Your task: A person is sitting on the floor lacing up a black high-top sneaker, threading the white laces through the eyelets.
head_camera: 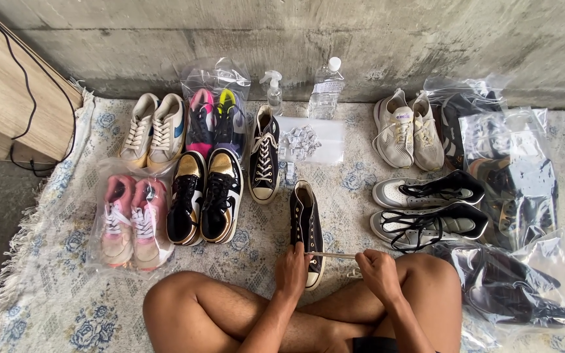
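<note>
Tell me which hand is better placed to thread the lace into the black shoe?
Probably the left hand: it rests on the black high-top shoe at its toe. The right hand holds the white lace beside the shoe.

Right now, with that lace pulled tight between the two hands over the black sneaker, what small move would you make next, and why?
Probably feed the lace end into an eyelet nearest the toe. The left hand rests on the black high-top sneaker near its toe, the right hand pinches the other end of the white lace, and the shoe looks unlaced, unlike its laced partner further up the rug.
</note>
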